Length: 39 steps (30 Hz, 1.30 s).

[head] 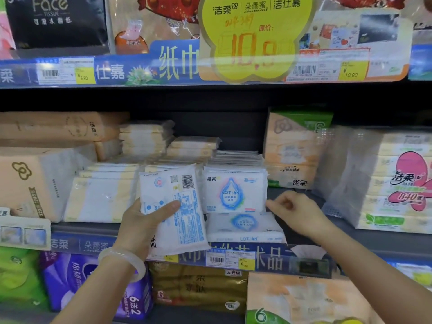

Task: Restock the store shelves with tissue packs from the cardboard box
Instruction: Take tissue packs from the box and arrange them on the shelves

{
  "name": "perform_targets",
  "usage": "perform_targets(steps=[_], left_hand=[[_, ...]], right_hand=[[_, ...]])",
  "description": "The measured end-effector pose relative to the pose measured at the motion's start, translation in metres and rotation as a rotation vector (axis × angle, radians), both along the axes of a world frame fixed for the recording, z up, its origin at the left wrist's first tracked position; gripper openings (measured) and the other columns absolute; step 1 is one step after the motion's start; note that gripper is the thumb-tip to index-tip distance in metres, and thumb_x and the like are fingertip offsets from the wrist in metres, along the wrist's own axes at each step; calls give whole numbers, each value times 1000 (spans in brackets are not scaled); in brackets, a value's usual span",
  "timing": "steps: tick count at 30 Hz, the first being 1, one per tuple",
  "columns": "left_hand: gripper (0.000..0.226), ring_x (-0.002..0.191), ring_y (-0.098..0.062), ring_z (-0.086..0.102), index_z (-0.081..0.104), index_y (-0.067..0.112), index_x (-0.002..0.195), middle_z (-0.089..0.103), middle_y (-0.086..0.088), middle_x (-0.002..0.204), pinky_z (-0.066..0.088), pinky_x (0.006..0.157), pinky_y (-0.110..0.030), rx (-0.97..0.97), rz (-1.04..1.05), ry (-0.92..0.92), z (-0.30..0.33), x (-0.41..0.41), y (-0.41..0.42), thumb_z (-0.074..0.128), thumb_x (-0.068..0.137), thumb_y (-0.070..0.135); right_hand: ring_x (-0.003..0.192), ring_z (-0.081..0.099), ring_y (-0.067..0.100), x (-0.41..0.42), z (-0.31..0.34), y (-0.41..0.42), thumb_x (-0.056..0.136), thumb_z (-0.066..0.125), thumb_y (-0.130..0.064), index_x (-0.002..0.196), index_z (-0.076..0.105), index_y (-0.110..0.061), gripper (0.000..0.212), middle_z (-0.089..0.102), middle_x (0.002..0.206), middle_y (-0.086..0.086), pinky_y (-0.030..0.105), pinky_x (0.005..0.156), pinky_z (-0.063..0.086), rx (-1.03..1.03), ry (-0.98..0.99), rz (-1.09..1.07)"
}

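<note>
While the left hand [142, 220] gripped a white lotion tissue pack [174, 213] back side out, thumb across its face, just in front of the middle shelf [374, 242], the right hand [297, 210] hovered loosely curled and empty beside the upright Lotion packs [233, 192]. One Lotion pack [245, 228] lay flat at the shelf edge, probably toppled. Judged: the right hand was placed to steady the row so the held pack could join it; cardboard box not in view.

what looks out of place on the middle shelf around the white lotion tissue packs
One white Lotion tissue pack lies flat at the shelf's front edge with its print upside down, while the white Lotion pack behind it stands upright facing out. The loosely curled right hand is beside both.
</note>
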State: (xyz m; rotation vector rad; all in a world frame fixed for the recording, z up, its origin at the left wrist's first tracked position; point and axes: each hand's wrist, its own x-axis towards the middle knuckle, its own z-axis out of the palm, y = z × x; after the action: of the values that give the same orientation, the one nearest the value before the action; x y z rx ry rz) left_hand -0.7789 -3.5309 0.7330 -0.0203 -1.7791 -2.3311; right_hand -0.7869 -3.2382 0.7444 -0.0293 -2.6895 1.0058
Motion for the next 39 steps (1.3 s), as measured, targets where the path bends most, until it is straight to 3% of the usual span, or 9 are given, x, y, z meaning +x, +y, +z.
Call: perform_targets(steps=[2, 4, 6, 9, 14, 22, 31, 35, 39], left_hand=[[28, 77, -20, 73, 67, 17, 95, 76, -1, 86, 57, 67, -36, 4, 3, -6, -2, -1, 1, 75, 71, 6], [28, 79, -21, 72, 67, 16, 96, 76, -2, 87, 56, 71, -38, 17, -1, -11, -4, -1, 2, 75, 71, 6], [31, 81, -22, 72, 67, 16, 98, 76, -2, 88, 56, 73, -38, 23, -11, -15, -6, -1, 3, 75, 69, 7], [33, 81, -20, 73, 67, 17, 99, 76, -2, 89, 56, 74, -39, 21, -20, -16, -7, -1, 4, 75, 69, 8], [28, 80, -21, 72, 68, 17, 95, 76, -3, 88, 56, 74, -39, 24, 4, -22, -8, 1, 1, 75, 70, 6], [32, 83, -22, 71, 66, 16, 99, 76, -3, 90, 55, 75, -40, 31, 16, -29, -7, 4, -5, 75, 70, 7], [43, 84, -22, 72, 66, 15, 102, 75, -4, 93, 56, 73, -38, 43, -6, -20, -5, 3, -2, 76, 60, 14], [48, 82, -21, 73, 66, 14, 103, 75, -4, 93, 56, 72, -37, 41, -21, -18, -5, 3, 1, 77, 56, 16], [42, 85, -23, 72, 66, 14, 105, 75, -5, 96, 57, 72, -38, 42, -14, -18, -7, 2, -1, 77, 64, 11]], right_hand=[[65, 56, 17, -7, 2, 7, 84, 51, -60, 69, 51, -14, 48, 61, 75, 3, 26, 60, 40, 109, -243, -97], [50, 51, 18, -12, 0, 1, 80, 52, -65, 60, 44, -14, 56, 58, 64, 7, 24, 49, 33, 44, -368, -77], [46, 45, 15, -11, 1, -9, 75, 63, -62, 56, 42, -13, 56, 52, 54, 3, 23, 45, 30, 71, -387, -47], [52, 40, 8, -10, 4, -17, 71, 75, -50, 62, 39, -15, 51, 44, 61, -3, 22, 43, 27, 159, -396, -35], [47, 37, 11, -10, 2, -17, 68, 82, -39, 63, 43, -11, 48, 45, 57, 0, 19, 38, 27, -12, -456, -55], [47, 29, 13, -8, -2, -12, 79, 74, -21, 54, 34, -14, 48, 36, 52, 1, 23, 45, 23, -129, -341, -19], [63, 38, 12, -10, -12, -11, 89, 61, -17, 64, 35, -18, 36, 39, 70, -2, 13, 56, 32, -109, 401, -50], [70, 46, 18, -23, -21, -15, 83, 69, -23, 76, 39, -15, 32, 48, 77, 1, 20, 54, 32, -110, 225, -45], [71, 54, 15, -23, -22, -15, 66, 84, -27, 95, 37, -11, 58, 56, 79, 2, 24, 56, 38, -224, -1, -65]])
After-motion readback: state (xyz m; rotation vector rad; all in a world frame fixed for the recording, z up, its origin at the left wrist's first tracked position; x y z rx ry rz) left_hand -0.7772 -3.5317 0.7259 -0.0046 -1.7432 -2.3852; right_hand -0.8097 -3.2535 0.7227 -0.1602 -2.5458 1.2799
